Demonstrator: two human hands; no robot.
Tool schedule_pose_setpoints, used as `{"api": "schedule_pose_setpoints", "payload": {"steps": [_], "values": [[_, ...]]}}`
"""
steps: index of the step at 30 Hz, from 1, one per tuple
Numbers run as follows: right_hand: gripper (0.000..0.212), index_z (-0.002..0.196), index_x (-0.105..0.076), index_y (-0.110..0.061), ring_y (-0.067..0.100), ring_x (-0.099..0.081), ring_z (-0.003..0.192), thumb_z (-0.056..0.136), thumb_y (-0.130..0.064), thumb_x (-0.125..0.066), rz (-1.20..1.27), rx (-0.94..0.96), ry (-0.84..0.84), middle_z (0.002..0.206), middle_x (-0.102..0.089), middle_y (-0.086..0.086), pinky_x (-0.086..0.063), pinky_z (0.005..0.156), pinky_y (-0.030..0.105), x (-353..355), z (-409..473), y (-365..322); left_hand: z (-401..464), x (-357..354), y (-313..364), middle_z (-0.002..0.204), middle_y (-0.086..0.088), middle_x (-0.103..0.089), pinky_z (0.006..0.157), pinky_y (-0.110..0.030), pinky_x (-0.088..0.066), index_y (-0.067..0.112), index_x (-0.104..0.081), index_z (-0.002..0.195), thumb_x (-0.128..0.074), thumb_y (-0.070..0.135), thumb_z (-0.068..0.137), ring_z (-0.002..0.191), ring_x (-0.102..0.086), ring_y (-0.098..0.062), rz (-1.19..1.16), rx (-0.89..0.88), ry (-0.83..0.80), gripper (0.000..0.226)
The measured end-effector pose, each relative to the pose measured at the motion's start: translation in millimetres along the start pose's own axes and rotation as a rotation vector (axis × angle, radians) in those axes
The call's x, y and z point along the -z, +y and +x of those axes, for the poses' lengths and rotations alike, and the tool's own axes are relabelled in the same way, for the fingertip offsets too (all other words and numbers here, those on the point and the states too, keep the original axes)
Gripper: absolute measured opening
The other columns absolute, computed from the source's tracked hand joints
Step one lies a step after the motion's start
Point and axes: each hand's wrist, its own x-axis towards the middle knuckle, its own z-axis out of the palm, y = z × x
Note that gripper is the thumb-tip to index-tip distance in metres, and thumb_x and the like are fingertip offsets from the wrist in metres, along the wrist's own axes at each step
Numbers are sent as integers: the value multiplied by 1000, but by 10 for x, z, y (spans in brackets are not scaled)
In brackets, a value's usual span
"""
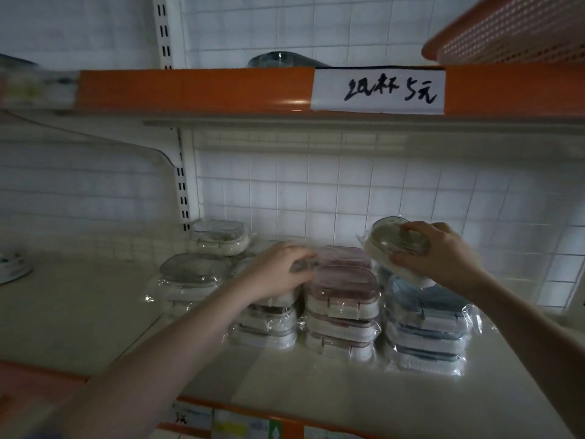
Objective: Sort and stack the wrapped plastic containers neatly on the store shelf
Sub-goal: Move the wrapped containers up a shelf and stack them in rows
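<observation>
Several stacks of wrapped plastic containers stand on the white shelf (95,312). A pink-lidded stack (343,308) is in the middle, with a blue-lidded stack (425,324) to its right. A grey-lidded stack (264,324) sits under my left hand (278,270), which rests on its top container with fingers curled around the wrap. My right hand (443,255) holds a tilted grey-lidded white container (392,245) above the blue stack. Another grey stack (190,280) stands further left, and a single grey container (220,237) lies behind it by the wall.
An orange-edged upper shelf (196,90) with a handwritten white price label (380,90) hangs overhead, and an orange mesh basket (512,30) sits on it at the right. The tiled wall (316,191) is right behind the stacks. A round object (12,267) lies at the far left.
</observation>
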Motion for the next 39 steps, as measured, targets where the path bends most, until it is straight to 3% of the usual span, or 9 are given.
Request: {"api": "schedule_pose_setpoints", "payload": {"steps": [8, 12, 17, 22, 27, 29, 32, 37, 39], "values": [[59, 123, -53, -34, 17, -44, 92, 70, -47, -75, 70, 107, -153, 119, -49, 6, -37, 81, 27, -427, 381, -604, -640, 344, -517, 130, 8, -53, 90, -22, -40, 22, -57, 127, -52, 43, 93, 117, -49, -11, 178, 261, 236, 40], [61, 126, -52, -32, 16, -45, 94, 70, -44, -75, 83, 218, -253, 116, -50, 6, -39, 81, 27, -709, 619, -975, -909, 468, -784, 127, 1, -58, 98, -31, -40, 19, -60, 124, -55, 41, 92, 117, -51, -17, 183, 359, 279, 39], [68, 129, -48, -34, 21, -50, 100, 68, -49, -74, 101, 275, -379, 121, -51, 6, -41, 79, 30, -1101, 958, -1280, -1132, 571, -989, 124, 0, -60, 95, -32, -42, 16, -60, 125, -43, 55, 84, 114, -53, -18, 188, 440, 281, 59], [66, 133, -46, -33, 23, -45, 113, 74, -42, -74, 93, 313, -470, 124, -45, 4, -38, 87, 32, -1347, 1141, -1367, -1222, 569, -1171, 113, -3, -64, 88, -34, -44, 14, -65, 116, -30, 64, 73, 105, -56, -22, 164, 453, 321, 74], [74, 132, -45, -39, 20, -40, 123, 66, -56, -73, 128, 318, -615, 137, -40, -3, -35, 103, 39, -1425, 1171, -1214, -1203, 544, -1189, 117, -2, -62, 90, -31, -40, 13, -63, 119, -35, 58, 79, 109, -54, -21, 169, 478, 292, 67], [70, 134, -43, -39, 19, -36, 129, 72, -51, -73, 155, 316, -641, 141, -37, -5, -30, 107, 37, -1438, 1164, -1150, -1182, 516, -1183, 119, -1, -60, 90, -28, -38, 14, -61, 122, -35, 58, 80, 111, -52, -19, 165, 472, 271, 65], [61, 136, -42, -37, 13, -32, 131, 82, -33, -70, 203, 320, -662, 140, -35, -9, -26, 106, 29, -1433, 1162, -1132, -1138, 465, -1193, 122, 2, -58, 90, -27, -38, 18, -60, 123, -44, 54, 88, 115, -49, -16, 161, 466, 252, 53], [56, 130, -42, -47, 13, -33, 132, 82, -38, -69, 174, 368, -689, 141, -37, -11, -26, 108, 30, -1528, 1202, -1272, -1088, 439, -1247, 127, 4, -55, 93, -27, -37, 19, -57, 126, -51, 43, 93, 117, -48, -14, 179, 438, 245, 41], [54, 133, -44, -42, 12, -32, 133, 84, -35, -67, 179, 357, -668, 143, -36, -11, -23, 108, 27, -1550, 1205, -1311, -1081, 438, -1270, 127, 5, -55, 95, -28, -38, 19, -56, 127, -51, 43, 93, 117, -47, -14, 177, 431, 244, 42]]}}
